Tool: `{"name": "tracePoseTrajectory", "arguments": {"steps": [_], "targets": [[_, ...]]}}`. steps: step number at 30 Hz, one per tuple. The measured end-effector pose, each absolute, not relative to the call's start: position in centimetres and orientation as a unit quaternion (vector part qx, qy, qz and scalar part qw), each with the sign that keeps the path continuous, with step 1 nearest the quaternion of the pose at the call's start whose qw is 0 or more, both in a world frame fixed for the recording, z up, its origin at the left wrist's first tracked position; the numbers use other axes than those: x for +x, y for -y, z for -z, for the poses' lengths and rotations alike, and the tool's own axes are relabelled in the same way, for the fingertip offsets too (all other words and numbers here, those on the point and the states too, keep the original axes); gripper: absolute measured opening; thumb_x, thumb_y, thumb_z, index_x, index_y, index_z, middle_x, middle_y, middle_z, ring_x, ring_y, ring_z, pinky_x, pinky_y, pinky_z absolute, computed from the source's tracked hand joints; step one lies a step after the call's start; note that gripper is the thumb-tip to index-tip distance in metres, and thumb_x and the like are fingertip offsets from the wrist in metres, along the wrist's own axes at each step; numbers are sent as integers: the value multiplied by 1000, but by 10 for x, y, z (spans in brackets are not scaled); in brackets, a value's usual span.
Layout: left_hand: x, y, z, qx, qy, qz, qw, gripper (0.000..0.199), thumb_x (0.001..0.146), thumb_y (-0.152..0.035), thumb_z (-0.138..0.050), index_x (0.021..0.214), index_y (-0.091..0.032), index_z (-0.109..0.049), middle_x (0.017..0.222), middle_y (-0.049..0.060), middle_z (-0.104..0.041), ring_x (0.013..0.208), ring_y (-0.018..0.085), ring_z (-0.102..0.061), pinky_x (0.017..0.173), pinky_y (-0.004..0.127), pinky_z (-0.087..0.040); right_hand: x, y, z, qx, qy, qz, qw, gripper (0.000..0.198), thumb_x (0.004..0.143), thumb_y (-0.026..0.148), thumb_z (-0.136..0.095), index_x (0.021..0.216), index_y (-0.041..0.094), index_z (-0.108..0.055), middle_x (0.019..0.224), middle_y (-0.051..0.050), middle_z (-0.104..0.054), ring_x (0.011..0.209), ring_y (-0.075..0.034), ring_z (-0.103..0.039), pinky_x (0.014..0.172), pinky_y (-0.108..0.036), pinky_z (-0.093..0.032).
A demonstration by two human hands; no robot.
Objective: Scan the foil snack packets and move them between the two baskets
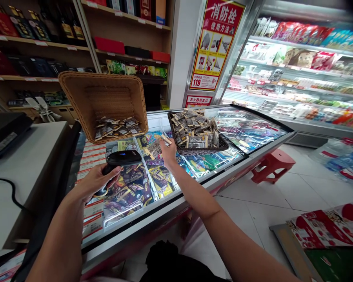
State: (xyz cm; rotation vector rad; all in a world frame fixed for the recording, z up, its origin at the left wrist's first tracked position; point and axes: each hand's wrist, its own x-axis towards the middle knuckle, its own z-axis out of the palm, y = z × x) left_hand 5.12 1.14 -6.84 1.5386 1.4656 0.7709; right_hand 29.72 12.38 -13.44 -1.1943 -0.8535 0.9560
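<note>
Glass-topped freezer (pixel 129 234), left hand (pixel 97 181) clutching curved scanner (pixel 124 157), right hand (pixel 168 152) pinching translucent packaging (pixel 153 149)

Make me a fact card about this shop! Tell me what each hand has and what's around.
left hand: gripping a black scanner
right hand: holding at least one small wrapped packet
tan basket: some packets inside
dark basket: heaped with packets
freezer: colourful packs inside
floor: red stool
</note>
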Motion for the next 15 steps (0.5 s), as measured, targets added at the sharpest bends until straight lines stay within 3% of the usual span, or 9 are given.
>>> {"name": "tracePoseTrajectory", "arguments": {"steps": [4, 7, 11, 15], "targets": [[38, -18, 84, 597, -619, -323, 396, 63, 62, -80, -82, 54, -22, -60, 48, 1, -54, 46, 13, -43, 47, 24, -32, 294, -122, 130, -510, 392, -381, 664, 31, 90, 48, -72, 108, 27, -59, 85, 4, -62, 68, -15, -57, 58, -25, -47], [26, -27, 97, 571, -618, -385, 379, 56, 66, -75, -83, 60, -23, -64, 49, 0, -56, 48, 14, -44, 47, 23, -33, 304, -126, 123, -511, 433, -302, 678, 31, 95, 49, -66, 116, 27, -59, 97, -1, -70, 80, -19, -66, 71, -28, -54], [19, -36, 103, 500, -614, -458, 404, 51, 57, -67, -93, 63, -24, -64, 54, -1, -57, 47, 13, -44, 44, 24, -36, 343, -136, 98, -557, 423, -177, 692, 34, 101, 46, -59, 127, 24, -55, 117, -13, -74, 100, -26, -73, 87, -35, -56], [20, -33, 96, 451, -599, -533, 393, 54, 52, -62, -98, 73, -23, -66, 60, -3, -59, 48, 12, -46, 42, 24, -38, 390, -148, 70, -636, 375, -106, 665, 37, 102, 30, -58, 136, 16, -51, 128, -22, -72, 116, -32, -73, 103, -43, -52]]}}
